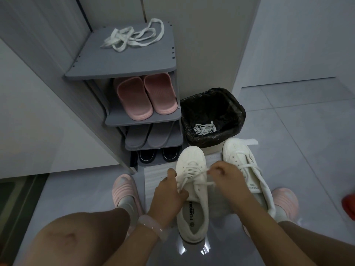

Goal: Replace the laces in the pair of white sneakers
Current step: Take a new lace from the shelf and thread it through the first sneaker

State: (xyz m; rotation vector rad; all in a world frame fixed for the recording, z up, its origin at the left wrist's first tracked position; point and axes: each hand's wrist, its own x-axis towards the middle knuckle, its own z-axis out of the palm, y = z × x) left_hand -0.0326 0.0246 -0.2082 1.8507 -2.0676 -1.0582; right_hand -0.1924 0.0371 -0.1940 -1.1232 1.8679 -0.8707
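Head view, looking down over both knees. The nearer white sneaker [192,198] lay on the grey floor [307,169] directly under and between my two hands, toe pointing away, its printed insole open just behind my fingers. My left hand [169,196] sat at the shoe's left flank, fingers curled; the thumb and fingertips pinched one strand of the white lace [194,175] beside the tongue. My right hand [224,179] hovered over the shoe's right side, its fingers bent narrow and pinching another strand of the same lace just above the eyelets. The lace ran crosswise through the eyelets, spanning from one set of fingertips to the other.

The second white sneaker [247,169], laced, stood just beyond the knuckles of my right hand, apart from them. Beyond both sets of fingertips stood a black-lined bin [236,112] with a bundle of white laces [204,128] at its bottom. Farther off, left of the bin, rose a grey shoe rack [123,62]; loose white laces [132,37] lay on its top shelf, and pink slippers [148,96] occupied the shelf below. A pale bracelet [151,226] circled my left wrist.
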